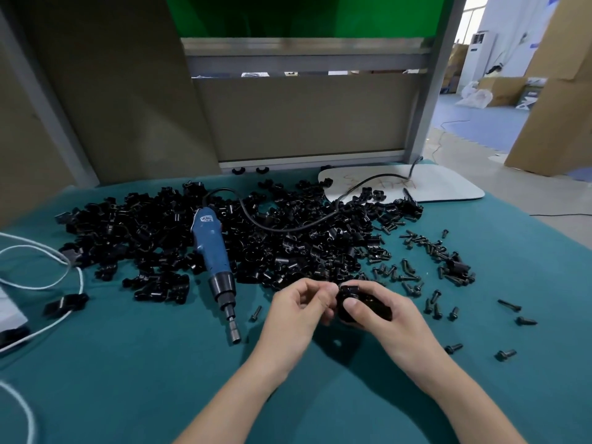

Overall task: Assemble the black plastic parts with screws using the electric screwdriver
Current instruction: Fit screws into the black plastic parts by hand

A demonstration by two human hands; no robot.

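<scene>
Left of the blue electric screwdriver (213,257), a white cable (29,418) loops on the teal cloth surface (144,379); cardboard walls (112,91) stand behind. The screwdriver's label is too blurred to read. Right of it, the left hand (298,310) curls its fingers against a black plastic part (373,305) gripped in the right hand (387,318); whether the left pinches anything I cannot tell. Loose black screws (429,248) lie further right.

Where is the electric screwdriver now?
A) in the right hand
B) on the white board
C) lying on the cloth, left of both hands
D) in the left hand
C: the electric screwdriver lies untouched on the cloth; the right hand holds a black plastic part.
</scene>
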